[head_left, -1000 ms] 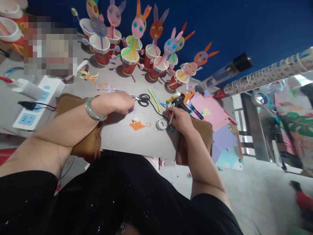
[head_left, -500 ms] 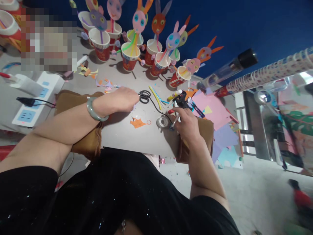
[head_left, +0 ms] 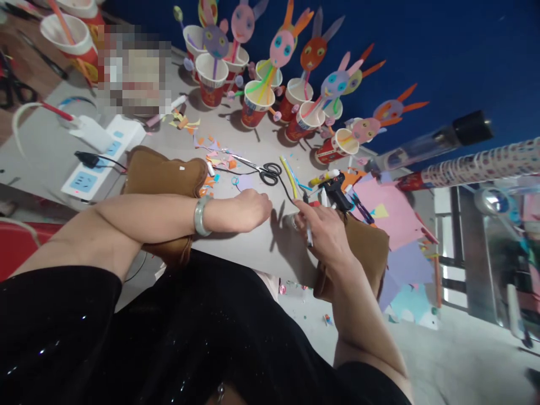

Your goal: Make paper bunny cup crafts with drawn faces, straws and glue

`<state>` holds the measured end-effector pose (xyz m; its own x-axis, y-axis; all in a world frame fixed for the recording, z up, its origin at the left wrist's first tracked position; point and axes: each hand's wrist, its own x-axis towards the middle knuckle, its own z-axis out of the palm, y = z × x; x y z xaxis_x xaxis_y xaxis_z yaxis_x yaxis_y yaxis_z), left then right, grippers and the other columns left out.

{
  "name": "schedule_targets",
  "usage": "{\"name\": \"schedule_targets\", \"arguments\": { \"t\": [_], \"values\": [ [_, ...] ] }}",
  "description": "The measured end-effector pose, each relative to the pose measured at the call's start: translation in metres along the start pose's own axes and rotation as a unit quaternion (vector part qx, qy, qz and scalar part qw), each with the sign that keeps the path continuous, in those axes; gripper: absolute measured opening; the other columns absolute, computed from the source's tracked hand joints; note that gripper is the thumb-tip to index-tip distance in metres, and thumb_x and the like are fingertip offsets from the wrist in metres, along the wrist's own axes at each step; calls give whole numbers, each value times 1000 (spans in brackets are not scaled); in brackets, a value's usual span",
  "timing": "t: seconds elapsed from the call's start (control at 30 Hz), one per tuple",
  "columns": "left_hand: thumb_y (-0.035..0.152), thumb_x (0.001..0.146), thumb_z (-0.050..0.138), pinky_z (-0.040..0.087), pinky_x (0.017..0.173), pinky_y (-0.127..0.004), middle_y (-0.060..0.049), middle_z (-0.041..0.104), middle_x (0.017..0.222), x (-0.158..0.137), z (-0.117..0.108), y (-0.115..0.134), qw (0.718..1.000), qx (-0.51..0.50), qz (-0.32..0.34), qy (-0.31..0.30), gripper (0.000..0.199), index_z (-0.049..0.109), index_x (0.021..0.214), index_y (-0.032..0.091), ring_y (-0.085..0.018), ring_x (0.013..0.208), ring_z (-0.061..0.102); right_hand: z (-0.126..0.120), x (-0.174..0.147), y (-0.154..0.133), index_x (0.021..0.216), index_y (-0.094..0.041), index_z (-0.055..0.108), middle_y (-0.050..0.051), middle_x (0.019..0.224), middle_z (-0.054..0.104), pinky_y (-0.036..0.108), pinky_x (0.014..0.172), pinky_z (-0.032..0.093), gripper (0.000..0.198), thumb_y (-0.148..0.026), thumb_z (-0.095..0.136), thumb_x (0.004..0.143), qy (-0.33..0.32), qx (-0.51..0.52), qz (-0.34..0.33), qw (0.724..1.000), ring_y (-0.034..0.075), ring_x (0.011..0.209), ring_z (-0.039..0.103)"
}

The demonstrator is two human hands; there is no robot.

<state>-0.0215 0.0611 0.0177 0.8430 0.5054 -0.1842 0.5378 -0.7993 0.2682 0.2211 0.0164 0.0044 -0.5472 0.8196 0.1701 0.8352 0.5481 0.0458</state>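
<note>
My left hand (head_left: 251,209), with a pale green bangle (head_left: 202,216) on its wrist, is closed low over the tabletop. Its fingers curl under, so whatever they hold is hidden. To its right, my right hand (head_left: 324,230) has its index finger stretched forward, and the other fingers grip a slim white pen (head_left: 309,235) pointing down. A grey roll of tape (head_left: 291,221) shows partly beside those fingers. Black-handled scissors (head_left: 270,173) lie just beyond my left hand. Yellow and blue straws (head_left: 289,175) rest in front of my right hand, near a black glue gun (head_left: 337,191).
Paper cups (head_left: 258,107) with paper rabbit heads line the back by a blue wall. A power strip (head_left: 103,160) stands at left. Brown cushions (head_left: 162,171) lie under both arms. Paper scraps (head_left: 219,160) and pink sheets (head_left: 386,205) are scattered about. A clear tube (head_left: 434,140) juts in at right.
My left hand has come back from beside the scissors towards me and closer to my right hand. The orange paper cutout is out of sight now. The whole view has shifted.
</note>
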Motion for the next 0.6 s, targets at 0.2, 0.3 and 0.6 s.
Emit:
{"name": "schedule_targets", "arguments": {
  "t": [0.2,0.3,0.6],
  "values": [
    [-2,82,50,34,60,-33,-19,72,104,3,-11,-4,999,-6,-32,-31,31,74,99,8,-19,70,58,-1,28,20,117,-16,70,14,88,71,40,77,36,34,-24,41,102,-43,-93,31,994,30,86,60],
    [0,86,48,31,58,-32,-19,73,109,4,-13,-4,999,-5,-24,-45,32,75,101,9,-17,69,58,3,36,26,118,-15,69,14,85,72,39,75,35,34,-18,42,99,-64,-103,40,992,30,85,61],
    [2,89,52,34,59,-32,-15,78,97,6,-11,-3,999,3,0,-45,31,76,105,12,-21,77,70,22,75,40,108,-12,71,20,89,74,38,67,28,32,-10,44,91,-158,-107,79,978,31,83,63]
  ]
}}
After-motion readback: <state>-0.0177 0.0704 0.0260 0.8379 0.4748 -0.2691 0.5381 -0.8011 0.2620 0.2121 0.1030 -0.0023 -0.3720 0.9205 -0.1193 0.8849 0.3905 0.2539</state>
